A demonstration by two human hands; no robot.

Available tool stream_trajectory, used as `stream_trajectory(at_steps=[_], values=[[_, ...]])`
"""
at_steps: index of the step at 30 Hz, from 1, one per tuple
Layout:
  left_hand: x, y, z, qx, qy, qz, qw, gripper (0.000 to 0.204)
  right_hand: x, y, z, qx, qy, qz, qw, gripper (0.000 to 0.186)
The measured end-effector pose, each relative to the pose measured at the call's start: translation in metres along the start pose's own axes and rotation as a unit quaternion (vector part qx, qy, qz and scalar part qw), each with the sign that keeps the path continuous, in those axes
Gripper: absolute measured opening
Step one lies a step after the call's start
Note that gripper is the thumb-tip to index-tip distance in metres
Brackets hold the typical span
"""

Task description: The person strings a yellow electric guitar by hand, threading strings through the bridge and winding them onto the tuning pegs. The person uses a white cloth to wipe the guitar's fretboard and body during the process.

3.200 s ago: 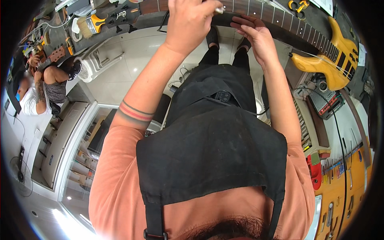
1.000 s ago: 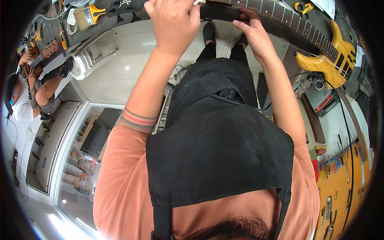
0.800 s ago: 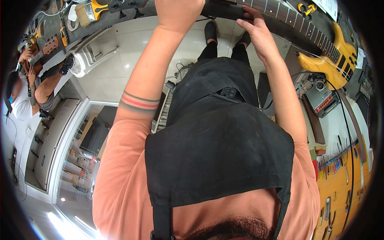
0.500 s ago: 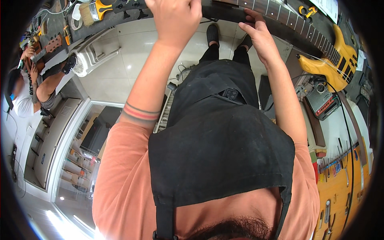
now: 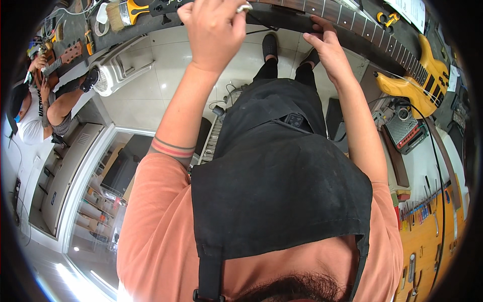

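Your guitar (image 5: 370, 32), long dark fretted neck and curved yellow wooden body, lies along the bench (image 5: 113, 38); your left hand (image 5: 214, 35) pinches a small pale wad (image 5: 245, 8) by the neck, your right hand (image 5: 329, 48) loosely spread at its near edge.

The dark desk (image 5: 121, 36) goes along the upper side of the view. On it lies a guitar (image 5: 373, 34) with yellow body. To its left there is a wide brush (image 5: 126, 12); beyond its neck are a yellow-black tool (image 5: 387, 19) and white paper (image 5: 410, 12).
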State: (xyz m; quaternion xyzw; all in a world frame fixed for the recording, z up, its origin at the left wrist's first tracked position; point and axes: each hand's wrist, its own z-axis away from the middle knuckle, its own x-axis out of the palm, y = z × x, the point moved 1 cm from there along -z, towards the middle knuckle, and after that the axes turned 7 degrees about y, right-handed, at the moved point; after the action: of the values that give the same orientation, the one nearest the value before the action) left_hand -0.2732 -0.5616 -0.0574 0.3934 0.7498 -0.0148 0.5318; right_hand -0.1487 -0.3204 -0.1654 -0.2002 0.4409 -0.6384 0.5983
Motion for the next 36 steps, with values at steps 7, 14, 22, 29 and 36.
stream_trajectory(at_steps=[7,14,22,29,36], values=[[0.024,-0.026,-0.029,0.004,0.052,-0.025,0.998,0.006,-0.001,0.005,-0.004,-0.021,-0.003,0.015,1.0,0.065],[0.009,-0.021,0.016,0.002,0.006,-0.032,0.999,0.015,-0.002,0.001,0.003,-0.02,0.009,-0.009,1.0,0.062],[0.076,0.095,-0.021,0.113,-0.054,0.121,0.985,0.012,-0.025,0.014,0.004,-0.023,-0.025,-0.222,0.974,0.05],[0.123,0.13,-0.054,0.172,-0.067,0.106,0.977,0.009,-0.066,0.02,0.004,0.037,0.115,-0.202,0.972,0.029],[0.128,0.137,-0.051,0.177,-0.068,0.061,0.98,0.011,-0.078,0.034,-0.018,-0.046,0.037,-0.219,0.974,0.04]])
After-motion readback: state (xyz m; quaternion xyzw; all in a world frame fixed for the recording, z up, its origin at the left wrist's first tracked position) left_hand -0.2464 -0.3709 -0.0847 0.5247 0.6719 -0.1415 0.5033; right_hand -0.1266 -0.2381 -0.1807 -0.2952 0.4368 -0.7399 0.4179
